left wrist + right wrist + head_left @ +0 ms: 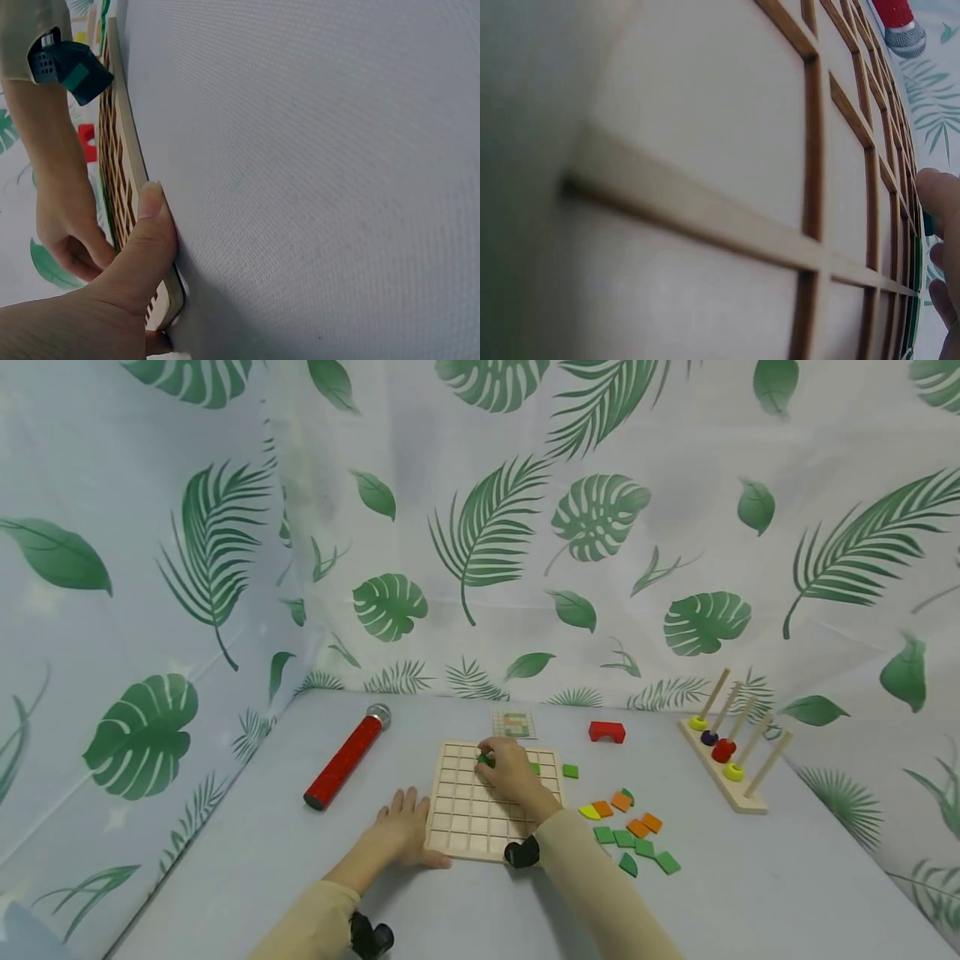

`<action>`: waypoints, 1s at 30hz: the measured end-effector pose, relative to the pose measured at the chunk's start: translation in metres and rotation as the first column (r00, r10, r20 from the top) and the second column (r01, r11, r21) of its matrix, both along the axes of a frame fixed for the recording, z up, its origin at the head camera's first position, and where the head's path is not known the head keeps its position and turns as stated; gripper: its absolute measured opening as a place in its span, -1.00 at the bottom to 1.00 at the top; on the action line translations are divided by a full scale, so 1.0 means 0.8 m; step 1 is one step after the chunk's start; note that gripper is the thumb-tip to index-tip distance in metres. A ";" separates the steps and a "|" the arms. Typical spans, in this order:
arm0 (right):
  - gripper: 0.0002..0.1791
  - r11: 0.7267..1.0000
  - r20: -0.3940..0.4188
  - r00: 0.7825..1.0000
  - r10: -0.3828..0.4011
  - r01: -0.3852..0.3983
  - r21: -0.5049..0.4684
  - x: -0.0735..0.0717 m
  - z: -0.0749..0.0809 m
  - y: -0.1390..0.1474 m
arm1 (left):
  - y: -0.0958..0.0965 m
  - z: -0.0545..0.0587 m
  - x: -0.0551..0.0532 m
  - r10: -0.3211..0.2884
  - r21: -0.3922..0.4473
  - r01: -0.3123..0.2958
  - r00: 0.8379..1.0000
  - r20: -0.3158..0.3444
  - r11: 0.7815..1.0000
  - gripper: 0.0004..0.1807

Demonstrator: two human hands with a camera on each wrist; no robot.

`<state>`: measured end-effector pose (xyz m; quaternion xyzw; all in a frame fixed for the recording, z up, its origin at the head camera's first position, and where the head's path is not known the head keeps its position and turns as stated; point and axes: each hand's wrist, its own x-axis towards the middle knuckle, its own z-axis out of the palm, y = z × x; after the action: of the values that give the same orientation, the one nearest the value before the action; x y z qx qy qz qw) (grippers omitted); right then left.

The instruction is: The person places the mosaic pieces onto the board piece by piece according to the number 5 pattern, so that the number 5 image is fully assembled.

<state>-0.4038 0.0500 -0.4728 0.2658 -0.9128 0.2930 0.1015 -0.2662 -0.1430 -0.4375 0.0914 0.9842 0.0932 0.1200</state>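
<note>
A square wooden grid board (468, 814) lies flat in the middle of the table. My left hand (405, 828) rests at its near left corner with fingers spread and straight, and the thumb (150, 202) lies along the board's front edge in the left wrist view. Over the back rows, my right hand (512, 770) pinches a small green piece (486, 760) between thumb and fingertips, the piece partly hidden by the fingers. Another green tile (535, 768) sits in the grid just right of that hand. A green square tile (571, 771) lies outside the right edge.
Loose green tiles (624, 838), orange tiles (637, 827) and a yellow piece (589, 812) lie right of the board. Behind it are a pattern card (513, 722) and red arch block (607, 732). A red microphone (345, 762) lies left; a peg stand (723, 768) stands far right.
</note>
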 end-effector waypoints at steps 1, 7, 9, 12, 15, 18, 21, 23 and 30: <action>-0.63 1.000 0.005 1.000 -0.007 0.007 0.003 -0.001 0.000 -0.001 | 0.000 0.000 0.000 -0.001 -0.001 0.001 1.000 -0.002 1.000 0.12; -0.64 0.998 -0.006 0.999 -0.047 0.047 0.033 -0.004 0.002 -0.002 | 0.000 0.001 -0.002 0.000 0.002 0.000 1.000 -0.013 1.000 0.12; -0.64 0.998 -0.008 0.998 -0.061 0.061 0.021 -0.005 0.003 -0.002 | 0.000 0.002 -0.002 0.001 0.004 -0.001 1.000 -0.015 1.000 0.13; -0.66 0.997 -0.014 0.997 -0.074 0.074 0.001 -0.005 0.002 -0.002 | -0.001 0.001 -0.002 -0.002 0.007 0.002 1.000 -0.014 1.000 0.13; -0.65 0.997 -0.055 0.996 -0.077 0.078 0.022 -0.005 0.000 -0.003 | -0.001 0.001 -0.002 -0.005 0.010 0.005 1.000 -0.009 1.000 0.13; -0.62 0.995 -0.110 0.992 -0.067 0.074 0.063 -0.003 -0.001 -0.003 | -0.001 -0.001 0.000 -0.006 0.008 0.006 1.000 -0.005 1.000 0.13; -0.61 0.995 -0.133 0.990 -0.040 0.051 0.086 -0.002 -0.001 -0.002 | -0.001 -0.003 0.000 -0.007 -0.004 0.007 1.000 -0.007 1.000 0.13; -0.63 0.995 -0.120 0.993 -0.019 0.031 0.099 -0.002 0.000 -0.002 | 0.000 -0.003 0.000 -0.008 -0.007 0.008 1.000 -0.009 1.000 0.13; -0.69 0.996 -0.050 0.999 0.012 -0.007 0.086 -0.001 0.004 0.002 | 0.000 -0.001 0.000 -0.009 -0.004 0.009 1.000 -0.006 1.000 0.14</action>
<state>-0.4046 0.0512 -0.4694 0.2815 -0.9204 0.2474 0.1116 -0.2664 -0.1432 -0.4382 0.0957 0.9843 0.0904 0.1176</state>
